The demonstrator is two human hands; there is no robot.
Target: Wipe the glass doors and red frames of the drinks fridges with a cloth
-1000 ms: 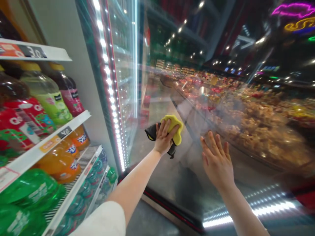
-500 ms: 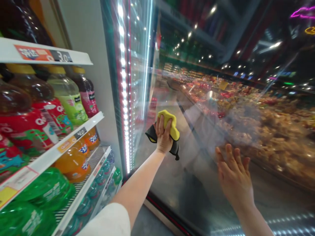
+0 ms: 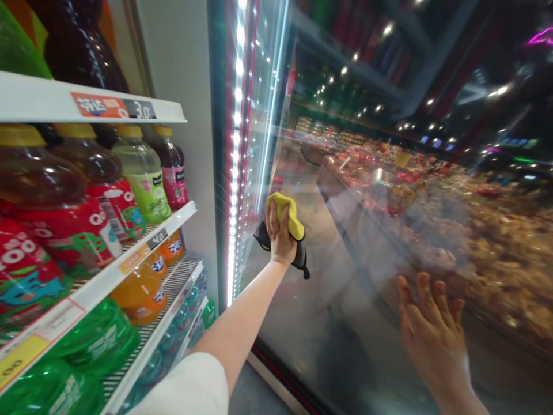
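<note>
My left hand [image 3: 281,233] presses a yellow and dark grey cloth [image 3: 290,212] against the glass door [image 3: 298,311]. The yellow side folds up over the fingers, while dark corners stick out on both sides below. Farther right and lower, my right hand [image 3: 436,334] has its fingers spread, close to the glass; whether it touches the glass I cannot tell. Nothing shows in that hand.
On the left, open cooler shelves [image 3: 129,262] hold red-labelled bottles [image 3: 64,230], orange bottles [image 3: 142,291] and green bottles [image 3: 97,334]. A bright light strip [image 3: 235,144] runs down the door's side. Heaped goods and lamps show in the glass.
The camera view has turned, so the shelves appear farther right. My left hand with the cloth sits slightly farther left in view. My right hand appears lower and farther right, fingers still spread.
</note>
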